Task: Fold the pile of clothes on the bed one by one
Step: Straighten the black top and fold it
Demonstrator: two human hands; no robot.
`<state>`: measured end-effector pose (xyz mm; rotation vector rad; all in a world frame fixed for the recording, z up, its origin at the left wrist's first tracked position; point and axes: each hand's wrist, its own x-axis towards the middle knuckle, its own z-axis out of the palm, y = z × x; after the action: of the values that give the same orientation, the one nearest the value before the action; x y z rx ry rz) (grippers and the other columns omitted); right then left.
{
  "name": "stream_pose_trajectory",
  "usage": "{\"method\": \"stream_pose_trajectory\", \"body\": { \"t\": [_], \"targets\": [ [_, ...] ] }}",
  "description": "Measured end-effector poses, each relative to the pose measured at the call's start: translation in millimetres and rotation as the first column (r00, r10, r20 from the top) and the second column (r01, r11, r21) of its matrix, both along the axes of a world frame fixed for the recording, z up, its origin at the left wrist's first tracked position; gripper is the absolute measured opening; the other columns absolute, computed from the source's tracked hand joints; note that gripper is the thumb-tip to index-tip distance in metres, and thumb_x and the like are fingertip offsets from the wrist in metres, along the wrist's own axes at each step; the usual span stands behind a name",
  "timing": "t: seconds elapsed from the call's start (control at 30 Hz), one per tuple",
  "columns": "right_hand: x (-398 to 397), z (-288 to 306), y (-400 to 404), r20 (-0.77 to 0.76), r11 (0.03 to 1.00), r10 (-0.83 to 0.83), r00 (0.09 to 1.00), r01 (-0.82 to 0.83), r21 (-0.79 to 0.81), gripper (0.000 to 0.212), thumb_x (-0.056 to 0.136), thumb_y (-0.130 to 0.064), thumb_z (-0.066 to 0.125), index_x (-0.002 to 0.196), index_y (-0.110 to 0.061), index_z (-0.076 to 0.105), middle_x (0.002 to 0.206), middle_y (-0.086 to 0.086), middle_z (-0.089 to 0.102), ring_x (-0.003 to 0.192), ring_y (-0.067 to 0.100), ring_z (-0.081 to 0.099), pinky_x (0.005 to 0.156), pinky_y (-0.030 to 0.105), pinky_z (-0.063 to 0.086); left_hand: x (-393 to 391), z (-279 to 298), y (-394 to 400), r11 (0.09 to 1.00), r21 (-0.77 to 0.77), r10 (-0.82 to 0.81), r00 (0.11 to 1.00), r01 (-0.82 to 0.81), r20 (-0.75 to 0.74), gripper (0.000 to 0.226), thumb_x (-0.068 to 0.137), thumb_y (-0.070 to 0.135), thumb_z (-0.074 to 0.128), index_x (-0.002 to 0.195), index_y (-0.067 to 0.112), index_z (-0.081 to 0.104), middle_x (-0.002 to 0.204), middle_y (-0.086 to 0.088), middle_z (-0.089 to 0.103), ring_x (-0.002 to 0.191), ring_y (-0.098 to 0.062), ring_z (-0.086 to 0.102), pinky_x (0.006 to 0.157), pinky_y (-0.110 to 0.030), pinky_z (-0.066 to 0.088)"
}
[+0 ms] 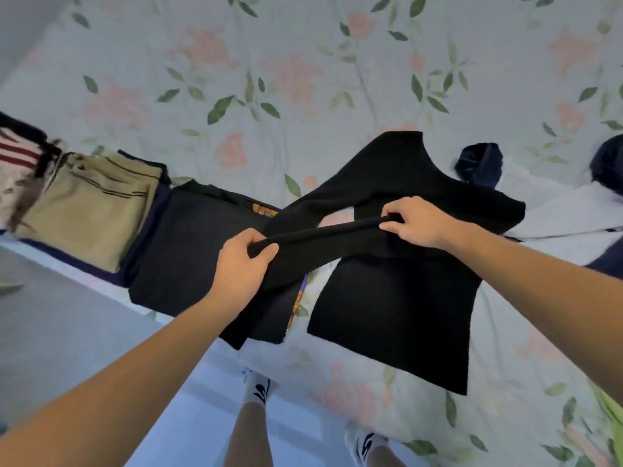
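Your left hand [241, 264] pinches the end of one sleeve [323, 230] of the black top [397, 298]. Your right hand [414, 222] grips the same sleeve closer to the shoulder. The sleeve is pulled tight between your hands, up off the cloth. The top lies flat on the bed [269, 62], right in front of you, with its neck pointing away.

Here is what could go wrong. If you pull too hard, the whole top may slide or bunch up, and the flat part would get wrinkles. If one hand lets go too soon, the sleeve may flop down crooked, and the fold would look messy. The top's left side lies over a folded black cloth [188, 244] beside it. If you drag the top that way, I think you could mess up that neat fold.

Now count. There is one black top in your hands. To the left I see one folded black cloth with a bit of bright color peeking out at its edge, one folded tan cloth [87, 210], and one striped red and white cloth [17, 156] at the edge. Something dark blue lies under the tan one, but I cannot tell what. To the right there is one white cloth [566, 210] and two dark blue lumps [478, 163], not folded yet. A bit of green [610, 409] shows at the far right.
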<state>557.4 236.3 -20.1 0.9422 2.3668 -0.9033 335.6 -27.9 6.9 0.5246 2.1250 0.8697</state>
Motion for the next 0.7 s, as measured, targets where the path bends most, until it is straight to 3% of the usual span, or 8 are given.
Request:
{"method": "stream_pose_trajectory", "body": {
  "t": [0.17, 0.27, 0.4, 0.53, 0.63, 0.7],
  "targets": [
    [-39.3, -12.8, -7.3, 0.008, 0.999, 0.037, 0.999, -0.037, 0.003, 0.018, 0.104, -0.033, 0.06, 0.09, -0.025, 0.069, 0.086, -0.005, 0.069, 0.084, 0.02, 0.066, 0.076, 0.037, 0.051, -13.3, -7.5, -27.4, 0.988, -0.106, 0.118, 0.992, -0.113, 0.046, 0.017, 0.096, 0.023, 0.07, 0.082, 0.014, 0.066, 0.082, -0.011, 0.071, 0.079, -0.03, 0.071, 0.07, -0.047, 0.064],
    [-58.6, -14.3, -9.2, -0.02, 0.999, 0.045, 0.999, -0.044, 0.024, 0.025, 0.106, -0.038, 0.057, 0.091, -0.023, 0.07, 0.085, -0.002, 0.07, 0.083, 0.02, 0.066, 0.08, 0.04, 0.053, -13.1, -14.0, -36.0, 0.976, -0.181, 0.136, 0.987, -0.118, 0.091, 0.016, 0.095, 0.019, 0.07, 0.084, 0.008, 0.069, 0.087, -0.014, 0.073, 0.083, -0.027, 0.072, 0.068, -0.046, 0.066],
    [-90.5, -8.9, -10.8, -0.076, 0.992, 0.121, 0.99, -0.119, 0.032, 0.031, 0.106, -0.04, 0.055, 0.078, -0.029, 0.064, 0.079, -0.004, 0.068, 0.079, 0.02, 0.065, 0.08, 0.043, 0.054, -16.0, -18.9, -47.1, 0.962, -0.229, 0.19, 0.969, -0.152, 0.156, 0.018, 0.095, 0.012, 0.069, 0.083, -0.002, 0.064, 0.089, -0.014, 0.072, 0.085, -0.026, 0.072, 0.058, -0.036, 0.064],
    [-126.9, -10.1, -15.1, -0.085, 0.977, 0.212, 0.973, -0.208, 0.054, 0.032, 0.103, -0.046, 0.057, 0.081, -0.025, 0.066, 0.082, -0.003, 0.069, 0.082, 0.022, 0.065, 0.084, 0.048, 0.054, -23.7, -23.7, -69.3, 0.942, -0.297, 0.194, 0.974, -0.154, 0.112, 0.02, 0.093, 0.009, 0.067, 0.082, -0.006, 0.061, 0.082, -0.017, 0.066, 0.082, -0.027, 0.071, 0.054, -0.031, 0.061],
    [-145.1, -16.4, -25.5, -0.104, 0.972, 0.235, 0.966, -0.23, 0.054, 0.037, 0.102, -0.049, 0.06, 0.084, -0.017, 0.067, 0.08, -0.003, 0.064, 0.081, 0.023, 0.062, 0.079, 0.044, 0.05, -29.4, -30.7, -87.6, 0.929, -0.343, 0.171, 0.983, -0.139, 0.066, 0.028, 0.092, 0.01, 0.066, 0.067, 0.007, 0.052, 0.071, -0.013, 0.057, 0.075, -0.028, 0.067, 0.06, -0.041, 0.064],
    [-146.9, -26.7, -31.1, -0.094, 0.974, 0.225, 0.97, -0.223, 0.038, 0.039, 0.1, -0.053, 0.061, 0.086, -0.017, 0.067, 0.083, -0.002, 0.064, 0.082, 0.022, 0.062, 0.078, 0.042, 0.049, -31.4, -34.7, -96.1, 0.917, -0.394, 0.05, 0.998, -0.06, -0.035, 0.035, 0.09, 0.015, 0.066, 0.064, 0.015, 0.042, 0.061, -0.007, 0.046, 0.059, -0.021, 0.055, 0.056, -0.04, 0.059]
  ]
}}
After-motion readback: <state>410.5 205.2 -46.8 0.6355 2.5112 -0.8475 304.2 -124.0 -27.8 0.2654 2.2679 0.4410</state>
